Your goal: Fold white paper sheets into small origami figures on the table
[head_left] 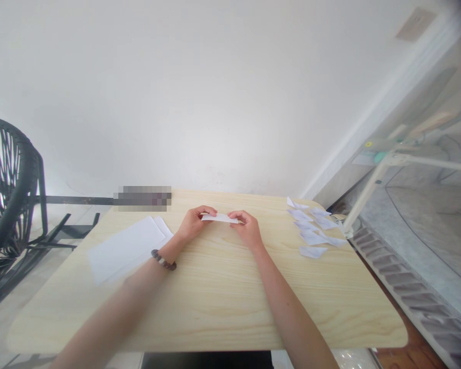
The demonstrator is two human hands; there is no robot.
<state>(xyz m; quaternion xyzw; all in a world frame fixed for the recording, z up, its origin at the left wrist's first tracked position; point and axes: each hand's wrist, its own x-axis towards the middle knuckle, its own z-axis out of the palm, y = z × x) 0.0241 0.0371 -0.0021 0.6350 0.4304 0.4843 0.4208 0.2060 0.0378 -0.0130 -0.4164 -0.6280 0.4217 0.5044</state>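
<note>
Between my two hands is a narrow strip of folded white paper (220,218), held level just over the middle of the table. My left hand (195,221) pinches its left end, thumb and fingers closed on it. At the other end my right hand (248,227) grips the paper in the same way. A beaded bracelet (163,260) circles my left wrist. Left of my hands lie flat sheets of white paper (126,248), slightly fanned. Several folded white paper pieces (313,237) are laid in rough rows to the right.
The light wooden table (215,302) stands against a white wall (215,102). A dark woven chair (19,154) is at the left. A white metal frame (371,192) rises beyond the table's right edge. A blurred-out patch covers something at the back left.
</note>
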